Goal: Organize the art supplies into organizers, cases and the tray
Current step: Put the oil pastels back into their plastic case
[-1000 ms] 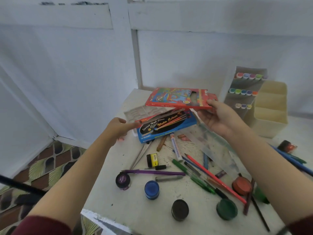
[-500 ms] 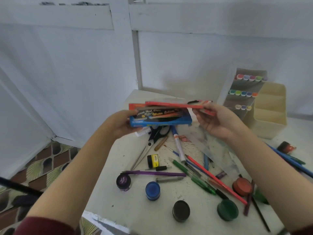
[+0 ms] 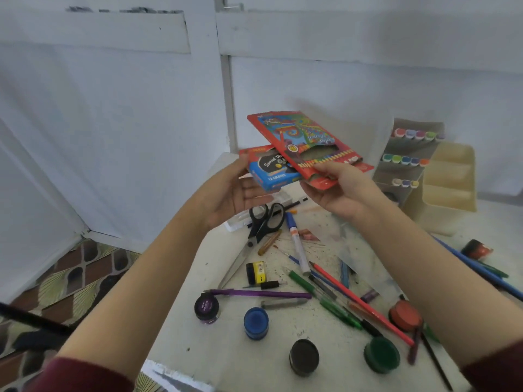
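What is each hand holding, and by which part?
Left hand: blue cardboard paint box, by its left end. Right hand: red cardboard pencil box, by its lower edge.

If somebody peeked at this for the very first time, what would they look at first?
Probably the bright red box that the right hand holds up in the middle, overlapping the blue box in the left hand. Next comes the messy table below, with pens, scissors and round paint pots along the near edge.
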